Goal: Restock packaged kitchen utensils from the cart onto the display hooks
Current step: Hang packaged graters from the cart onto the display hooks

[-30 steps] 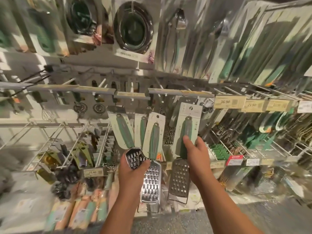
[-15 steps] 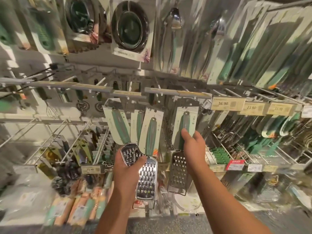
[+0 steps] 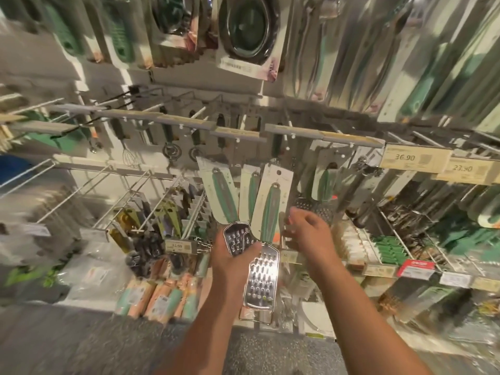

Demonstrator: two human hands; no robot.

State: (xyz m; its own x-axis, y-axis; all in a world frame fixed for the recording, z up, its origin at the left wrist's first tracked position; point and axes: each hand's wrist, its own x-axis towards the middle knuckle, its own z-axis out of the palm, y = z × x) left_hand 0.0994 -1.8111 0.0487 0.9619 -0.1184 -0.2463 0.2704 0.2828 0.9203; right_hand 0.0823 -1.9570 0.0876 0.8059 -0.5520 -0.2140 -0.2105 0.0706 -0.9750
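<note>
My left hand (image 3: 232,257) grips a fan of packaged graters by their metal blades, thumb across the front. My right hand (image 3: 307,234) is free just beside them, fingers loosely curled, holding nothing that I can make out; it is blurred.

Largest thing I see is the display wall (image 3: 173,85), white, with rows of carded utensils hanging above and off to the right. Across the middle run the grey hook rails (image 3: 322,133), with white-tipped prongs sticking out towards me. Yellow price tags (image 3: 405,158) hang at the right end of the rail, and I can read 36.90 and 23.90.

Below left are wire racks (image 3: 127,196) with small carded tools. At the bottom, near the floor, lie peach and mint packages (image 3: 162,299) side by side.

The graters (image 3: 261,277) I hold have green handles on pale cards; three cards spread upward from my grip, and the front one's perforated steel plate hangs down below my thumb. A further grater (image 3: 323,185) hangs on the wall behind my right hand, its card under the rail and its dark grating face just above my fingers. I can't tell which prong carries it.
</note>
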